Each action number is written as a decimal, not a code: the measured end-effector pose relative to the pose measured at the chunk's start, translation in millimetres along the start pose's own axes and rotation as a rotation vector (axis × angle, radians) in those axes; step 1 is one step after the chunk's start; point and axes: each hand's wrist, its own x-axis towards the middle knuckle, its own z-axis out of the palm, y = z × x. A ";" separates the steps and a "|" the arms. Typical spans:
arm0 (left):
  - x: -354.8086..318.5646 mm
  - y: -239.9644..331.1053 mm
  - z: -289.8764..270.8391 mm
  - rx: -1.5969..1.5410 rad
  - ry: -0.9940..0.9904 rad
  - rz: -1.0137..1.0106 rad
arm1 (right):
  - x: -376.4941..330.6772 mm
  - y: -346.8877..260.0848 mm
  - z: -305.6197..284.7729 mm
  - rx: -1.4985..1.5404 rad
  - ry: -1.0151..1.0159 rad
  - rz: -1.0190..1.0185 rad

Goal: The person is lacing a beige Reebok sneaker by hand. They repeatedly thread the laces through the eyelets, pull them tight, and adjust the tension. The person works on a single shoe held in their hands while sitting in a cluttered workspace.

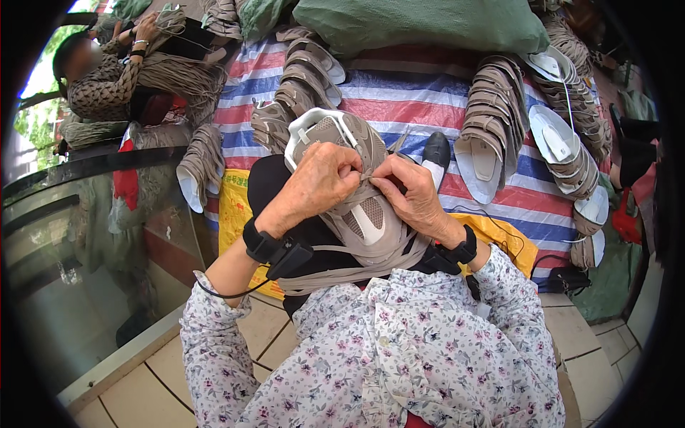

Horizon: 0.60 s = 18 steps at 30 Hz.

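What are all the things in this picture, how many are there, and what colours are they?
shoe upper: one, taupe and white, on the lap
laces: many, taupe, across the lap and between the hands
stacked shoe uppers: several stacks, taupe and white, ahead and both sides
striped sheet: one, red, white and blue, ahead
sacks: at least two, green, top
plastic sheeting: count unclear, yellow, beside the legs
black shoe: one, black, beyond the right hand
co-worker: one, patterned top, upper left
floor tiles: several, cream, below
wristbands: two, black, on the wrists
left hand: one, bare, centre
right hand: one, bare, centre
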 end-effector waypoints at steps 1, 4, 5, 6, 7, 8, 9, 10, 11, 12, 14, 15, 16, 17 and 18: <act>-3.2 1.0 2.2 -0.009 0.018 -0.010 | -0.6 -0.8 -0.6 0.025 -0.003 0.028; -14.0 10.6 8.0 -0.055 0.170 -0.051 | 1.3 -4.0 -9.4 0.045 -0.002 0.078; -17.7 10.9 12.3 0.018 0.252 -0.017 | 2.4 -5.5 -13.8 0.043 0.001 0.089; -22.0 12.1 14.2 0.045 0.292 -0.007 | 3.8 -7.0 -18.5 0.014 -0.003 0.099; -25.6 13.2 15.6 0.072 0.331 0.003 | 5.5 -7.8 -23.8 -0.016 -0.007 0.109; -27.8 13.4 17.0 0.098 0.370 0.013 | 6.8 -7.1 -28.6 -0.047 -0.011 0.119; -30.4 11.1 19.0 0.128 0.410 0.014 | 8.9 -5.6 -31.8 -0.082 0.000 0.078; -31.4 10.7 19.1 0.131 0.424 0.025 | 12.5 -4.4 -36.5 -0.105 0.001 0.096; -31.5 10.0 18.8 0.134 0.437 0.038 | 17.1 -4.1 -42.0 -0.128 0.003 0.115; -31.5 8.9 19.1 0.135 0.452 0.051 | 21.5 -5.8 -46.5 -0.154 0.003 0.132; -31.4 5.4 19.7 0.118 0.463 0.024 | 27.0 -10.0 -48.8 -0.167 -0.023 0.125; -31.2 4.1 19.8 0.109 0.467 0.014 | 28.2 -9.9 -48.2 -0.185 -0.029 0.097; -32.0 3.5 19.7 0.111 0.470 -0.003 | 28.5 -10.2 -47.5 -0.202 -0.035 0.069; -33.1 3.2 19.6 0.112 0.473 -0.021 | 27.2 -9.9 -46.2 -0.199 -0.036 0.068; -33.7 2.4 19.3 0.114 0.479 -0.037 | 25.8 -8.5 -44.6 -0.197 -0.038 0.064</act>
